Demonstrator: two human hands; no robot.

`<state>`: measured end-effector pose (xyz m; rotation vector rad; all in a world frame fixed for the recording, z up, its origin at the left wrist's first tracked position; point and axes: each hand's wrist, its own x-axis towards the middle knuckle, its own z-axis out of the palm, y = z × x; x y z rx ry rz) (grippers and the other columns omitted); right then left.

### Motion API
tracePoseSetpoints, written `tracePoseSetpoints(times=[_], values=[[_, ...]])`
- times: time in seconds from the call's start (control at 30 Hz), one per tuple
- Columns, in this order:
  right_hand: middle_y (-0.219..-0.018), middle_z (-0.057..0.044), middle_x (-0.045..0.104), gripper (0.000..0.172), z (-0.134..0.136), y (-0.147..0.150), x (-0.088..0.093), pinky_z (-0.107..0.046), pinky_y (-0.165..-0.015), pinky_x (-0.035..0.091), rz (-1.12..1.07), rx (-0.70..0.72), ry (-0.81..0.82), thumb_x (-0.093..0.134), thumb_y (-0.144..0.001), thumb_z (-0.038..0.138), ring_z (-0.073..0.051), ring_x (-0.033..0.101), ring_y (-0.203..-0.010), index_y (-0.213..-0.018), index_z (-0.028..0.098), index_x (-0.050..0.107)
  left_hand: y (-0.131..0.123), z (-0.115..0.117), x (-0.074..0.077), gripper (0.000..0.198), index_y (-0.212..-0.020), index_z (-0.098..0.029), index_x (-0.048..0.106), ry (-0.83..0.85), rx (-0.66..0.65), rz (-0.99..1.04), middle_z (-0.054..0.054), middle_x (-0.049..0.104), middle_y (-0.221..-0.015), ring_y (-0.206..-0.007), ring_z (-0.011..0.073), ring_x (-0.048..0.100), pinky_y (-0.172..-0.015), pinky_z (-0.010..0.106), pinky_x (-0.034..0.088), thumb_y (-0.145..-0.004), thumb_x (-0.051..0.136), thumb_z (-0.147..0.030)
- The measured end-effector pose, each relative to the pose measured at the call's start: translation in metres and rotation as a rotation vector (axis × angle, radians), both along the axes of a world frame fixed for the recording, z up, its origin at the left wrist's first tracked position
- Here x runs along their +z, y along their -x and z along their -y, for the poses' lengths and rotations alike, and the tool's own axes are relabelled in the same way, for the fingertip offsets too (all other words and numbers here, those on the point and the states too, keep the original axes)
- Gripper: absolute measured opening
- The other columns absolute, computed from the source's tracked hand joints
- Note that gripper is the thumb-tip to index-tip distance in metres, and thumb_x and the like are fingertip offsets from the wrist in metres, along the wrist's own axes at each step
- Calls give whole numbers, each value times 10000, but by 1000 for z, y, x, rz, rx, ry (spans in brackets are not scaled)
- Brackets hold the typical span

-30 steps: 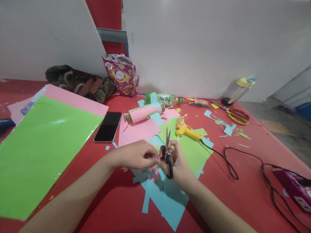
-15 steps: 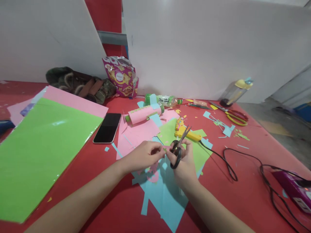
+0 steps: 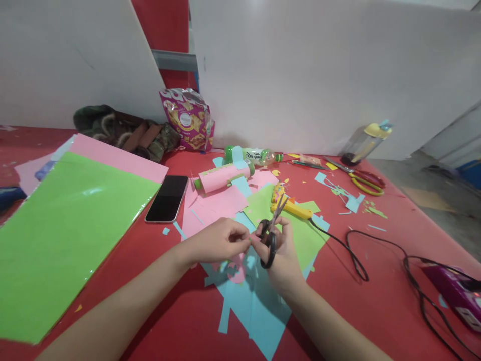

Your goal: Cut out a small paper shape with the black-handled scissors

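Note:
My right hand [image 3: 282,253] grips black scissors [image 3: 270,233], blades pointing up and away toward the yellow glue gun [image 3: 291,206]. My left hand [image 3: 220,240] is pinched on a tiny scrap of paper right beside the scissors' handles; the scrap is too small to make out. Both hands hover over blue paper offcuts [image 3: 255,306] and a pink cut-out [image 3: 237,271] on the red table [image 3: 376,250]. Pink paper [image 3: 214,203] and green paper [image 3: 300,235] lie just beyond the hands.
Large green sheet [image 3: 63,225] over a pink sheet [image 3: 116,158] at left, a phone [image 3: 167,198] beside them. A pink paper-wrapped roll [image 3: 221,176], a bottle [image 3: 259,154], snack bag [image 3: 188,118], red-yellow scissors [image 3: 363,179], a lying bottle [image 3: 366,140], black cord [image 3: 376,250] and purple device [image 3: 456,291].
The scissors tilted from upright to leaning right, then came back slightly left. Both hands shifted a little away from me and stayed together over the blue paper.

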<state>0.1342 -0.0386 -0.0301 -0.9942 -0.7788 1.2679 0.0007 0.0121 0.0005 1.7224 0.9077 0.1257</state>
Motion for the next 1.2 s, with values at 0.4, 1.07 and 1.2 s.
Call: tracePoseSetpoints(times=[0.4, 1.07, 1.2], values=[[-664, 93, 477, 413, 0, 0, 0, -171, -508, 406, 35, 10, -10, 672, -595, 143, -54, 488, -545, -799, 250, 329, 3, -5, 7, 209, -606, -146, 483, -9, -71, -22, -20, 495, -547, -427, 77, 468, -360, 151, 326, -741, 407, -287], [-649, 83, 477, 380, 1, 0, -3, -208, -516, 393, -46, 46, 26, 669, -646, 297, -77, 486, -539, -814, 260, 330, 3, -7, 9, 212, -559, -135, 460, -180, 117, 139, -37, 423, -524, -501, 65, 402, -477, 173, 326, -744, 424, -230], [-692, 49, 469, 378, 6, 0, -4, -243, -507, 387, -13, 251, -20, 592, -679, 475, -98, 460, -543, -824, 257, 320, 11, -12, 17, 221, -553, -142, 424, -182, 245, 211, -45, 387, -522, -482, 61, 376, -466, 180, 316, -748, 427, -245]])
